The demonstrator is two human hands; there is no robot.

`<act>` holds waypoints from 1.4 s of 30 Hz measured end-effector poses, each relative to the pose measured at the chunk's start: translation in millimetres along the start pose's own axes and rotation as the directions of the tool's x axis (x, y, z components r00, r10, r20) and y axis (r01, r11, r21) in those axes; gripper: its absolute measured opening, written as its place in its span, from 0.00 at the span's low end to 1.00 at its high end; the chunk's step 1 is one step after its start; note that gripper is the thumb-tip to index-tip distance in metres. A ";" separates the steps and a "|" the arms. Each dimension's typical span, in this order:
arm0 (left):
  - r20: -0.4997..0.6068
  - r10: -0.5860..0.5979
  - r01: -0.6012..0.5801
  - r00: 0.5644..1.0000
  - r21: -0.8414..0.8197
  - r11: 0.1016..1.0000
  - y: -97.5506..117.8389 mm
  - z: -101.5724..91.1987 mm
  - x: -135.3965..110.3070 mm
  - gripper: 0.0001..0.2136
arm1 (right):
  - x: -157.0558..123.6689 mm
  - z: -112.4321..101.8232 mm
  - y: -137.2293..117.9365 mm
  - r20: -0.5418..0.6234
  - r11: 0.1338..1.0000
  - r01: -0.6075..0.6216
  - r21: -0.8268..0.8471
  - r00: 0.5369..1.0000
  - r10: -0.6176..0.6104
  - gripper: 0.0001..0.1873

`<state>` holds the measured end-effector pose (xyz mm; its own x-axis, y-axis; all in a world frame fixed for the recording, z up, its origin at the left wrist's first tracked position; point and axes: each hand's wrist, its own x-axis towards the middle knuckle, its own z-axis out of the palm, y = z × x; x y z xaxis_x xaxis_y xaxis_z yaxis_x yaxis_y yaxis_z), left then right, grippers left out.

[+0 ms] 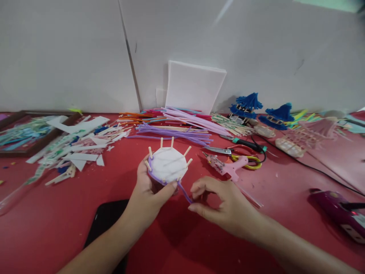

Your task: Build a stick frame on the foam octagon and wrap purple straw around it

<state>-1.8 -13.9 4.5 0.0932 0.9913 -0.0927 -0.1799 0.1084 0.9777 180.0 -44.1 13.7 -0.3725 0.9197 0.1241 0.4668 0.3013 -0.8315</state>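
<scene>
In my left hand (pixel 148 186) is a white disc (pixel 169 163) with several short wooden sticks standing up around its rim. My fingers wrap under the disc and the thumb presses on its near edge. A purple pipe cleaner (pixel 184 192) runs along the left and near rim, passing by the sticks, and its loose end sticks out to the right. My right hand (pixel 219 199) has its thumb and fingertips at that loose end, curled as in a pinch. The disc is held above the red table (pixel 168 243).
Purple pipe cleaners (pixel 173 133) lie at the back before white sheets (pixel 195 87). On the right are a pink glue gun (pixel 228 165), scissors (pixel 219 150), blue fringed models (pixel 246 106) and a purple power strip (pixel 339 213). Paper scraps (pixel 82 142) lie left; a black phone (pixel 105 220) is near my left arm.
</scene>
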 end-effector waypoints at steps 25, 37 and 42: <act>0.112 -0.087 0.098 0.990 -0.096 0.991 4.9 3.5 -3.6 0.39 | 7.6 -13.3 15.0 -0.184 0.945 0.213 -0.250 0.947 -0.262 0.04; 0.077 -0.098 0.104 0.992 -0.079 0.991 5.5 4.1 -3.2 0.39 | 3.8 -15.0 17.2 -0.219 0.891 0.249 -0.379 0.912 -0.348 0.03; 0.082 -0.111 0.113 0.990 -0.023 0.993 8.5 4.1 -3.2 0.39 | 6.5 -15.4 15.7 -0.230 0.909 0.240 -0.342 0.916 -0.329 0.02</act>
<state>0.4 -16.5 13.9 0.1922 0.9638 -0.1847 -0.1908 0.2213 0.9564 197.3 -29.5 9.7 -0.3098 0.8014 0.5116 0.6087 0.5805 -0.5408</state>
